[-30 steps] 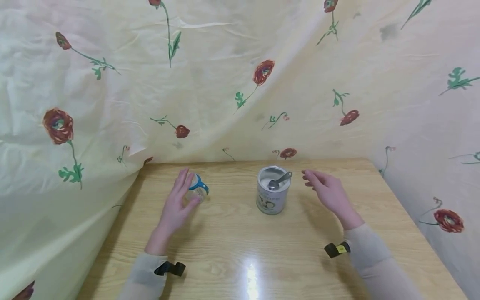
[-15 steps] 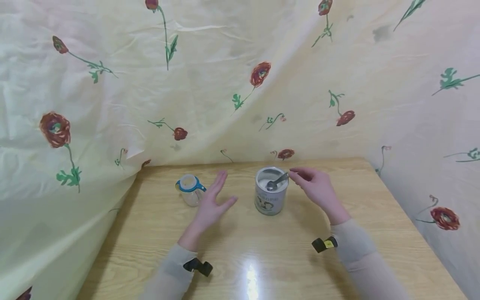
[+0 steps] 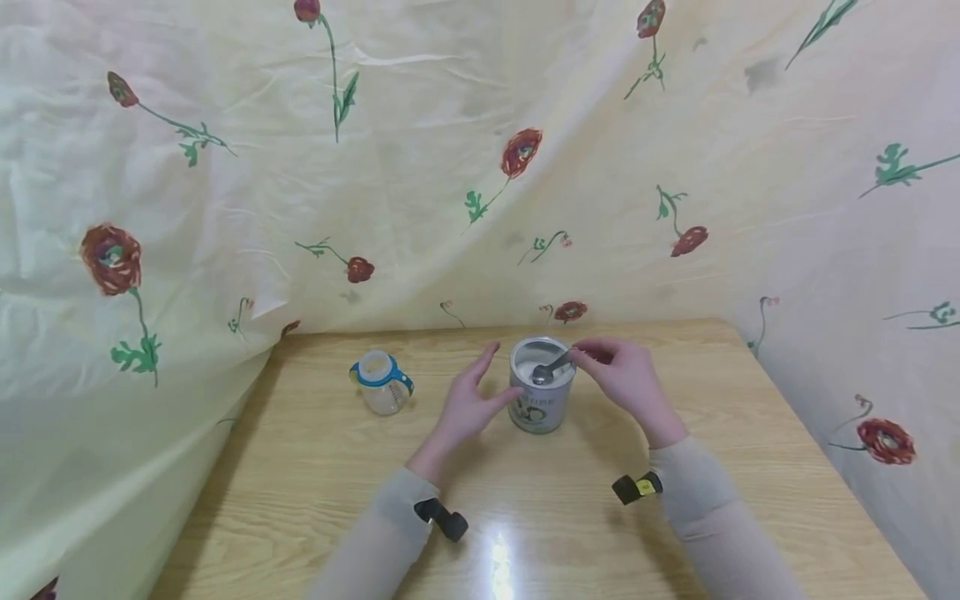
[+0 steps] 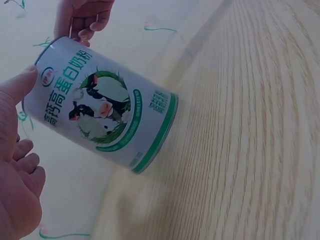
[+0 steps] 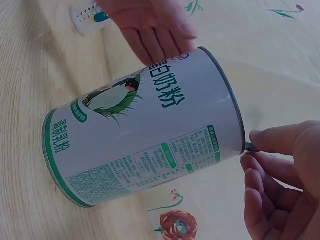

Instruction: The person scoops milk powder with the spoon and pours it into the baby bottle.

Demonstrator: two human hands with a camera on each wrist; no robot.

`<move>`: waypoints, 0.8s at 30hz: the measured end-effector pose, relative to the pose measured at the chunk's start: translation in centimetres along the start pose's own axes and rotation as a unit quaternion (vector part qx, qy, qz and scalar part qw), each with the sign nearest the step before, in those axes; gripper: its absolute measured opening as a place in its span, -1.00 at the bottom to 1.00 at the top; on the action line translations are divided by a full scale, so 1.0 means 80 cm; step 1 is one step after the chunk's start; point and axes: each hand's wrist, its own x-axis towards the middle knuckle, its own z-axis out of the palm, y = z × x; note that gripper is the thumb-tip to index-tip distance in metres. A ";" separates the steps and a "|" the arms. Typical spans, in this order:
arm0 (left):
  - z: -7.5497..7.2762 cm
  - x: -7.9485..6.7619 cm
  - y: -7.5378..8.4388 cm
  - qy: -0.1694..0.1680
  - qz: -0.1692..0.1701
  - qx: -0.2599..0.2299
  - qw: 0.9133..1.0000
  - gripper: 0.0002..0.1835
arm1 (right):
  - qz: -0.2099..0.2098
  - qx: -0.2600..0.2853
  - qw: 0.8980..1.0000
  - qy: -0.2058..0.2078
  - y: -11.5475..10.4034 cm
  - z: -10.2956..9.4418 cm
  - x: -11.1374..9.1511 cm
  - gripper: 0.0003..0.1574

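Note:
A milk powder can (image 3: 547,404) stands upright and lidless, white powder showing inside. A grey measuring spoon (image 3: 543,375) leans across its mouth, bowl over the powder and handle at the right rim. My right hand (image 3: 624,382) pinches the handle's end between thumb and fingers; in the right wrist view that hand (image 5: 285,175) is right at the rim. My left hand (image 3: 468,407) is at the can's left side, thumb and fingers spread. In the left wrist view the thumb (image 4: 20,82) reaches the upper edge of the can (image 4: 100,100), which has a cow on its label.
A clear baby bottle (image 3: 384,398) with a blue handled collar and no cap stands on the wooden table (image 3: 315,483), left of the can. Behind the table hangs a flowered cloth (image 3: 420,183), which also runs down both sides.
My left hand has left the baby bottle and moved right to the can. My right hand has come in from the right and taken hold of the spoon handle.

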 end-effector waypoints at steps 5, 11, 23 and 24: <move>0.011 0.005 -0.002 -0.013 0.003 -0.028 1.000 0.05 | -0.020 -0.017 1.000 0.009 -0.006 0.002 -0.004 -0.62; 0.017 0.007 0.000 -0.024 -0.003 -0.044 0.999 0.08 | -0.060 -0.053 0.997 0.013 -0.014 0.006 -0.004 -0.70; 0.023 0.017 0.003 -0.031 0.009 -0.059 0.998 0.07 | -0.081 -0.059 0.995 0.014 -0.024 0.009 -0.001 -0.77; 0.023 0.017 0.004 -0.031 0.009 -0.060 0.998 0.07 | -0.081 -0.060 0.995 0.018 -0.024 0.009 -0.002 -0.77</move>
